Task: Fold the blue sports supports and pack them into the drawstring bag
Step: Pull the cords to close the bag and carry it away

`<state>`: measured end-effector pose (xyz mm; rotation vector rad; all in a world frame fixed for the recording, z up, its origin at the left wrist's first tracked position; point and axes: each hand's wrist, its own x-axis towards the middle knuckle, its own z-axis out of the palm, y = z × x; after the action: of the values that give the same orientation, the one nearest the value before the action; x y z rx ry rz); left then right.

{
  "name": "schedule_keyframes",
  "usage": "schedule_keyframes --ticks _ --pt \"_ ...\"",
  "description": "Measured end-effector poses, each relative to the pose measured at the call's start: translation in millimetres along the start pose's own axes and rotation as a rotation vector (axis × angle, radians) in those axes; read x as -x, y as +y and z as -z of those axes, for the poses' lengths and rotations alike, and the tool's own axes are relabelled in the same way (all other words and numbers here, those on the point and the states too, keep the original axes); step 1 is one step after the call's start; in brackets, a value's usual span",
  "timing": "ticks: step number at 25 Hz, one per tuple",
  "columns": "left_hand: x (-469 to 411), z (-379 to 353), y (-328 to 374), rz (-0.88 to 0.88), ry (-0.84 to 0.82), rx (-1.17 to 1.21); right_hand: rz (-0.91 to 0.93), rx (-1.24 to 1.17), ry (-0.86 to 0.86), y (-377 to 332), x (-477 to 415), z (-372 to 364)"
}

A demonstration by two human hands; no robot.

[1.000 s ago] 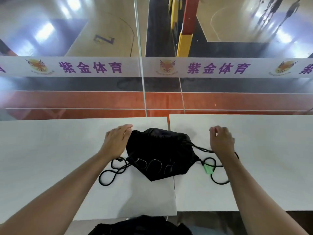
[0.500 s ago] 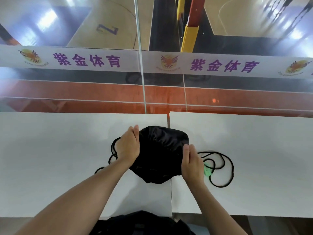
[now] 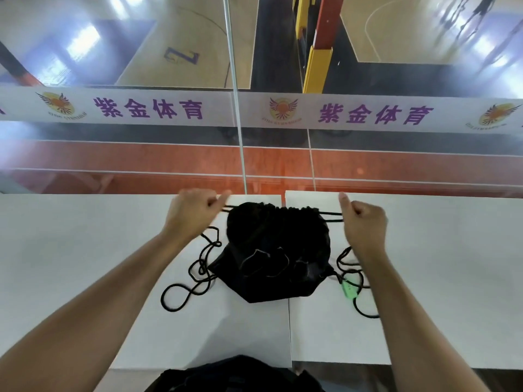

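Note:
A black drawstring bag [image 3: 271,250] lies on the white table [image 3: 85,250], across the seam between two tabletops. Its far mouth is gathered tight. My left hand [image 3: 192,213] is closed on the black cords coming out of the left side of the mouth. My right hand [image 3: 363,222] grips the cords on the right side. The cords run taut from the bag to both fists. Loose cord loops [image 3: 184,287] trail on the table at the left and right of the bag. No blue sports support is visible; the bag looks filled.
A small green tag [image 3: 349,290] sits on the cord by the bag's near right corner. A glass barrier with a white banner [image 3: 254,110] stands just past the table's far edge. Dark fabric [image 3: 235,374] shows at the near edge.
Both hands left the sides of the bag, took hold of the cords at its far end and pulled outward. The bag's mouth is now cinched.

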<state>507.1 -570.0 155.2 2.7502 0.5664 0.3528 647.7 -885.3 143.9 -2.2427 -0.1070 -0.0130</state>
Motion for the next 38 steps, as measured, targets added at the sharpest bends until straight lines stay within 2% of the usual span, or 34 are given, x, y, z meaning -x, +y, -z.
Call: schedule_keyframes --ticks 3,6,8,10,11,13,16,18,20,23,27,30,33,38 --pt "-7 3 -34 0.209 0.094 0.093 -0.048 0.114 0.02 10 -25 8" --pt "-15 -10 -32 0.338 0.068 0.157 -0.12 0.129 -0.041 9 -41 -10" --pt "-13 -19 -19 0.327 0.071 0.09 -0.087 0.212 -0.107 8 -42 -27" --pt "-1 -27 -5 0.217 0.101 0.024 -0.017 0.246 -0.087 14 -33 -39" --pt "9 -33 2 0.169 0.069 0.078 0.024 0.193 -0.064 19 -23 -44" --pt "32 -54 14 0.211 -0.13 0.311 0.054 0.031 -0.108 30 3 -55" --pt "53 -75 17 0.419 -0.412 0.629 -0.005 -0.018 -0.366 48 36 -71" --pt "57 -78 18 0.445 -0.485 0.736 0.004 0.019 -0.493 55 49 -78" --pt "56 -79 22 0.349 -0.492 0.735 0.025 0.069 -0.525 54 58 -82" --pt "58 -81 23 0.246 -0.433 0.673 -0.052 0.072 -0.382 49 81 -78" --pt "59 -67 9 0.216 -0.412 0.766 -0.2 -0.134 -0.136 37 122 -42" --pt "64 -41 -4 0.119 -0.469 0.84 -0.277 -0.251 0.003 5 167 -19" --pt "67 -10 -11 -0.03 -0.556 0.867 -0.256 -0.235 0.163 -26 222 -8" --pt "103 47 13 -0.241 -0.7 0.973 -0.287 -0.323 0.426 -56 330 29"
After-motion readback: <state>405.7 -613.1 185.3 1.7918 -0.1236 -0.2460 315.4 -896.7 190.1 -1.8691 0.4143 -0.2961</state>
